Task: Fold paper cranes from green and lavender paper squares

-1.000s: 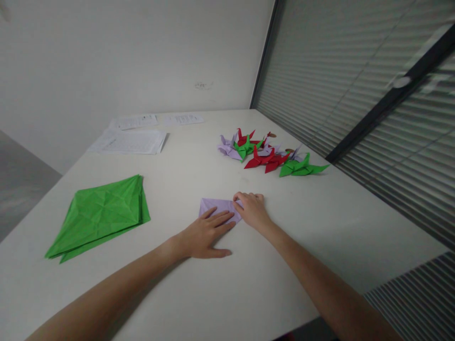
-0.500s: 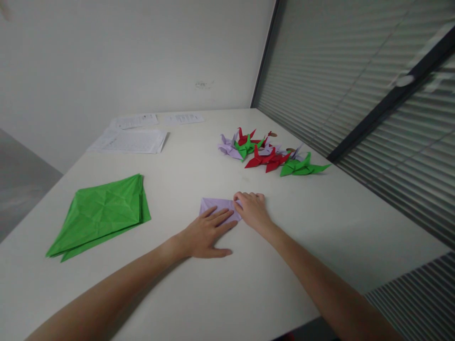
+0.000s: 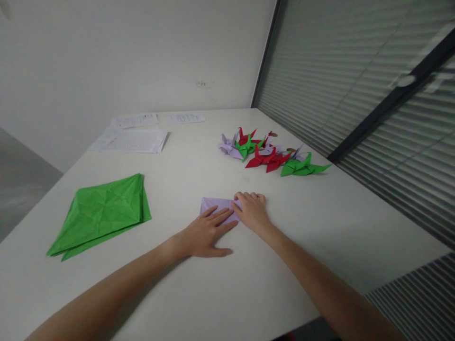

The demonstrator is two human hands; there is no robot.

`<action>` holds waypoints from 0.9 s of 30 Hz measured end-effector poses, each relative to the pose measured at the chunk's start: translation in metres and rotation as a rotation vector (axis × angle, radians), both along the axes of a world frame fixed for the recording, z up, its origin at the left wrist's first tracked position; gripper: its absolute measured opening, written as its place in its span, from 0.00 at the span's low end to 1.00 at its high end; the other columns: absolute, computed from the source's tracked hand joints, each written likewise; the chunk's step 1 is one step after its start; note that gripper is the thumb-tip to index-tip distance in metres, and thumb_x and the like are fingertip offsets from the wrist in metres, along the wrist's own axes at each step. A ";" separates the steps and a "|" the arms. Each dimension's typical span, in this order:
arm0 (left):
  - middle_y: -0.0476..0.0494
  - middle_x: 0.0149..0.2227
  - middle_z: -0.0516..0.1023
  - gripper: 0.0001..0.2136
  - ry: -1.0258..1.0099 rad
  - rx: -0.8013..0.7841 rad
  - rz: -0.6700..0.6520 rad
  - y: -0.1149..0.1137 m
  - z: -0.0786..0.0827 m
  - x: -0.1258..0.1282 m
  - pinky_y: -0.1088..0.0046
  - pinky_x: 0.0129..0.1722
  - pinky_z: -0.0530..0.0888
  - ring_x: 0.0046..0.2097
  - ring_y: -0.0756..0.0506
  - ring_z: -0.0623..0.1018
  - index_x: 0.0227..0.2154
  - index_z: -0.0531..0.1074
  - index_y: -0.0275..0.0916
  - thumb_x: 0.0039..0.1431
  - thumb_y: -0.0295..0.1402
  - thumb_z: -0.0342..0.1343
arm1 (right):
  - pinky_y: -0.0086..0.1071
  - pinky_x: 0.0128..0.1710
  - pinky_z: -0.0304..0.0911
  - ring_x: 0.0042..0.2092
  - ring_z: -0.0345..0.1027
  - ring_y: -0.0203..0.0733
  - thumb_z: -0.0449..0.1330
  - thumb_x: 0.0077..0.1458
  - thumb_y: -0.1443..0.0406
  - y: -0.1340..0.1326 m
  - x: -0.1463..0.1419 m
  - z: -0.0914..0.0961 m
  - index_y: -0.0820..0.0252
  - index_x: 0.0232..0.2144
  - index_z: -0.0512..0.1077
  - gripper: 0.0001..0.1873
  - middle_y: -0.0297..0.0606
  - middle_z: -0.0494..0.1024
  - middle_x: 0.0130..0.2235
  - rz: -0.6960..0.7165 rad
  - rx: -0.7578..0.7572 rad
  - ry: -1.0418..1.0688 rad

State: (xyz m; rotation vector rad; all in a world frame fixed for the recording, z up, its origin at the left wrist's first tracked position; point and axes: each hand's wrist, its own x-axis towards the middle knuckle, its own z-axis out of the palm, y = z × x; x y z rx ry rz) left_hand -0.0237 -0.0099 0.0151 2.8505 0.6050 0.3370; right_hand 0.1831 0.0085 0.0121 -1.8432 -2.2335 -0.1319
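A flat left hand [image 3: 209, 234] hides the middle of a pale lilac folded paper sheet [image 3: 215, 204] on a white desk [image 3: 199, 298], while the curled right hand [image 3: 251, 210] covers the sheet's right end (whether it is pinched there cannot be told). Both forearms [image 3: 124, 284] run out of frame, as does the desk's near left corner. Toward the right edge, red, green and lilac folded-paper cranes [image 3: 261, 160] overlap, partly masking flat brown pieces [image 3: 273, 134] too small to identify. By the far edge, print on white paper sheets [image 3: 137, 141] is illegible.
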 end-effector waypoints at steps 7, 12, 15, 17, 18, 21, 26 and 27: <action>0.31 0.68 0.49 0.38 0.007 0.006 -0.007 0.000 0.001 0.000 0.48 0.65 0.50 0.68 0.34 0.54 0.65 0.53 0.39 0.57 0.54 0.53 | 0.41 0.44 0.46 0.43 0.65 0.49 0.52 0.63 0.57 -0.003 -0.002 0.002 0.55 0.39 0.69 0.10 0.42 0.77 0.38 -0.011 0.016 -0.056; 0.31 0.68 0.47 0.38 0.019 0.006 -0.010 0.000 0.002 0.000 0.49 0.66 0.50 0.68 0.34 0.53 0.65 0.53 0.39 0.58 0.54 0.52 | 0.41 0.43 0.46 0.43 0.64 0.50 0.52 0.63 0.55 -0.003 -0.001 0.001 0.55 0.39 0.69 0.12 0.44 0.76 0.38 -0.026 0.033 -0.090; 0.31 0.68 0.47 0.38 0.027 0.001 -0.010 0.000 0.001 0.000 0.50 0.66 0.49 0.68 0.35 0.52 0.65 0.53 0.38 0.58 0.53 0.53 | 0.42 0.43 0.47 0.43 0.63 0.51 0.52 0.62 0.52 -0.001 0.003 0.000 0.56 0.38 0.69 0.15 0.44 0.75 0.38 -0.052 0.032 -0.084; 0.31 0.68 0.48 0.38 0.029 -0.003 -0.012 0.001 0.001 -0.001 0.50 0.66 0.49 0.68 0.35 0.52 0.65 0.52 0.38 0.58 0.54 0.53 | 0.42 0.43 0.47 0.43 0.63 0.52 0.52 0.60 0.48 0.002 0.007 -0.001 0.56 0.38 0.69 0.19 0.45 0.74 0.38 -0.077 0.018 -0.068; 0.31 0.68 0.48 0.38 0.031 -0.004 -0.012 0.001 0.001 -0.001 0.49 0.66 0.49 0.68 0.35 0.52 0.66 0.52 0.38 0.58 0.54 0.53 | 0.42 0.43 0.47 0.43 0.62 0.52 0.52 0.60 0.46 0.004 0.009 -0.002 0.56 0.38 0.69 0.21 0.45 0.74 0.38 -0.091 0.008 -0.060; 0.30 0.68 0.47 0.39 0.044 0.001 -0.013 0.001 0.000 -0.001 0.49 0.66 0.50 0.69 0.36 0.52 0.66 0.51 0.38 0.58 0.54 0.52 | 0.41 0.43 0.48 0.44 0.62 0.52 0.51 0.57 0.42 0.007 0.014 -0.002 0.57 0.38 0.69 0.26 0.46 0.73 0.39 -0.127 -0.009 -0.048; 0.31 0.68 0.50 0.38 0.042 0.010 -0.002 0.000 -0.001 -0.001 0.50 0.66 0.50 0.68 0.34 0.54 0.65 0.53 0.38 0.57 0.54 0.53 | 0.42 0.43 0.50 0.45 0.62 0.53 0.51 0.54 0.39 0.015 0.023 -0.001 0.56 0.40 0.70 0.30 0.46 0.72 0.40 -0.149 -0.004 -0.063; 0.31 0.68 0.50 0.38 0.042 0.013 0.001 0.000 -0.001 -0.001 0.50 0.66 0.50 0.68 0.34 0.54 0.65 0.53 0.38 0.57 0.54 0.53 | 0.42 0.43 0.50 0.45 0.62 0.53 0.52 0.53 0.38 0.017 0.026 -0.001 0.56 0.40 0.70 0.30 0.46 0.72 0.41 -0.160 -0.001 -0.060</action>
